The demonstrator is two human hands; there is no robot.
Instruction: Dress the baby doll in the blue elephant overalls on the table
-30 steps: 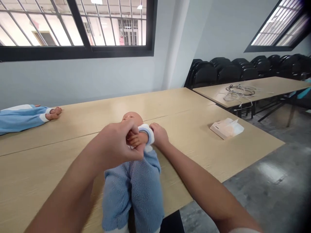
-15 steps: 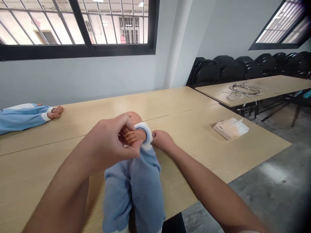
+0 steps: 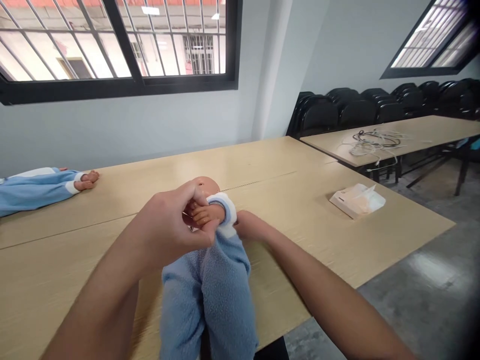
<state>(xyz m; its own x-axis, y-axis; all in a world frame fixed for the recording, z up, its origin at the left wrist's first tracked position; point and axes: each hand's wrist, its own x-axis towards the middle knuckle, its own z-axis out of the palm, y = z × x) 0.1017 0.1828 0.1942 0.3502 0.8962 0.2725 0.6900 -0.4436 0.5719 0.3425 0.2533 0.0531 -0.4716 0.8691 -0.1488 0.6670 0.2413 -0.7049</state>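
A baby doll in fuzzy blue clothes (image 3: pixel 225 290) lies on its back on the wooden table (image 3: pixel 285 280), its legs toward me. My left hand (image 3: pixel 176 217) is closed round the doll's small hand (image 3: pixel 206 215), which sticks out of a white cuff (image 3: pixel 226 210). Beside that cuff, on its right, is my right hand (image 3: pixel 249 225); its fingertips are hidden behind the sleeve, so what they hold cannot be made out. Part of the doll's head (image 3: pixel 207 185) shows behind my left hand.
Another doll in blue (image 3: pixel 41 190) lies at the far left. A tissue box (image 3: pixel 356 201) stands on the right of the table. Beyond are a second table with tangled cables (image 3: pixel 375 142) and stacked black chairs (image 3: pixel 318 114).
The view has tilted up slightly. My right hand's fingers have slipped further behind the sleeve; my left hand keeps its hold on the doll's hand.
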